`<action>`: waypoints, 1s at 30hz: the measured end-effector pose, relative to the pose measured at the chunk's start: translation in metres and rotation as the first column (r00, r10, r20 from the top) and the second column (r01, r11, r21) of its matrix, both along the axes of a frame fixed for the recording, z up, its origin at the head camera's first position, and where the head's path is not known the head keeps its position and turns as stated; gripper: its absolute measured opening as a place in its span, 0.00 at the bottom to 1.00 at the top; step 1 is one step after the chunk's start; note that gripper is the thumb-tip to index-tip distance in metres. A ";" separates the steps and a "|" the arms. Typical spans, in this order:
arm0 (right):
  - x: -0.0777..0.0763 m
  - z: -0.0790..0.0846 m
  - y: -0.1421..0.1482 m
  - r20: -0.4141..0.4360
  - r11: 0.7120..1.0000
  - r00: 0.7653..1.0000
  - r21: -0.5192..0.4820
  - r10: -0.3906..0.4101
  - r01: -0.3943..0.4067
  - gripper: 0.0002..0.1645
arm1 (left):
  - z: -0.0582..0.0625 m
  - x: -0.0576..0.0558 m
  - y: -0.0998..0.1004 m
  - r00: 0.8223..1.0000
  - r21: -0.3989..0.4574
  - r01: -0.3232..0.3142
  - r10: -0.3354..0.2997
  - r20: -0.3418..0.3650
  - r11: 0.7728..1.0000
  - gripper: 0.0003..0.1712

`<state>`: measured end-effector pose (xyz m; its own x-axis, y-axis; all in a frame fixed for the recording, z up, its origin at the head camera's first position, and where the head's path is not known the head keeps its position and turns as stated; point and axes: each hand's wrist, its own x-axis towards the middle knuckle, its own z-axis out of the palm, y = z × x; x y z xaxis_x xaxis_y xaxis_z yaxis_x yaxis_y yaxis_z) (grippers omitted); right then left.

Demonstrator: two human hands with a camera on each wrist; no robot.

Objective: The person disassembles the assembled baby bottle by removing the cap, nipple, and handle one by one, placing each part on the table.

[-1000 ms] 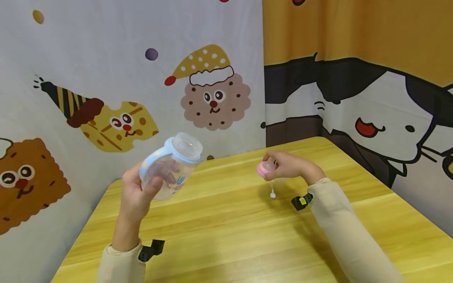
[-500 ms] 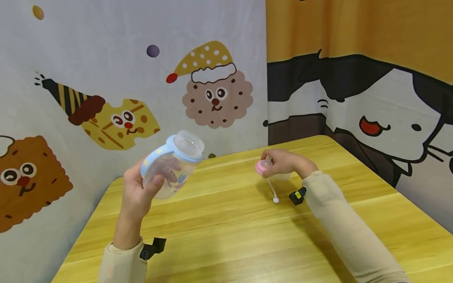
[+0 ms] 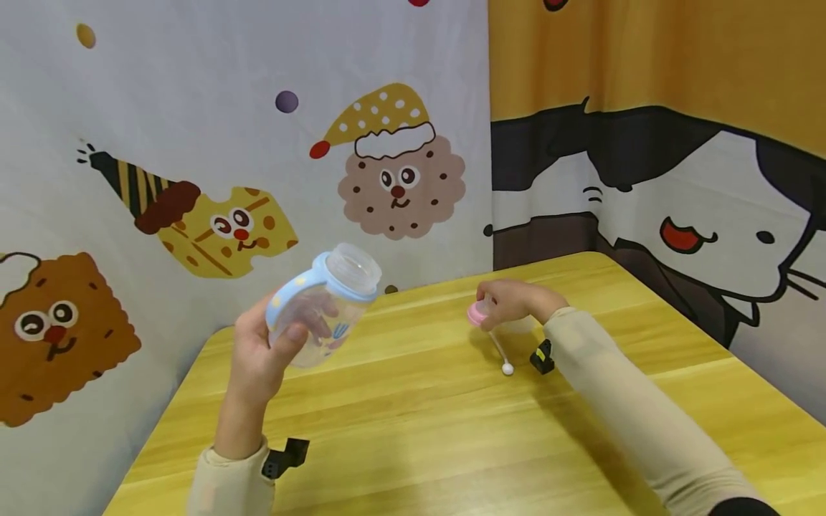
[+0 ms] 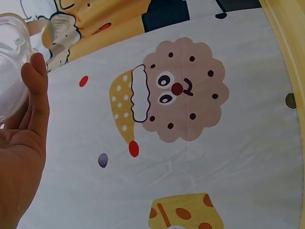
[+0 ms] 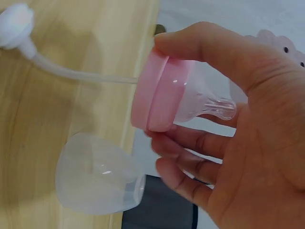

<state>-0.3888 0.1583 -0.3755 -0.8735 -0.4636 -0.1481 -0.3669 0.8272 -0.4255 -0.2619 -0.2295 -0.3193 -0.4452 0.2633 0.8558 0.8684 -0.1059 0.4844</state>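
My left hand (image 3: 261, 358) grips a clear baby bottle (image 3: 325, 312) with a light blue collar and handle, tilted and raised above the table; its mouth is uncovered. In the left wrist view only the bottle's lower part (image 4: 12, 71) shows at the edge, with the fingers against it. My right hand (image 3: 513, 302) pinches a pink nipple ring (image 5: 159, 93) between thumb and fingers. A clear nipple (image 5: 209, 102) points toward the palm. From the ring's other side hangs a thin straw (image 5: 76, 74) with a white weighted end (image 5: 16, 26). A translucent cap (image 5: 97, 176) stands on the table beside the right hand.
The wooden table (image 3: 400, 430) fills the lower part of the head view. Printed curtains (image 3: 413, 64) stand behind its far and right edges. Each wrist carries a small black camera (image 3: 543, 357).
My right hand has moved slightly left and turned the pink ring, so the straw now slants down to the right. The cap behind it has come into view. The left hand barely moves.
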 end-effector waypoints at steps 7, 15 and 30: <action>-0.007 -0.009 -0.003 0.001 0.999 1.000 0.033 0.001 -0.001 0.35 | -0.002 0.001 0.001 1.000 -0.004 0.004 -0.004 -0.010 1.000 0.23; -0.011 -0.011 -0.012 -0.022 0.995 1.000 0.104 -0.004 0.006 0.35 | 0.000 0.002 0.001 1.000 -0.012 0.011 -0.011 -0.016 1.000 0.24; -0.021 -0.021 -0.020 0.002 0.973 0.997 0.216 -0.081 0.079 0.37 | 0.001 0.004 0.002 0.999 0.002 0.045 -0.045 -0.014 0.999 0.25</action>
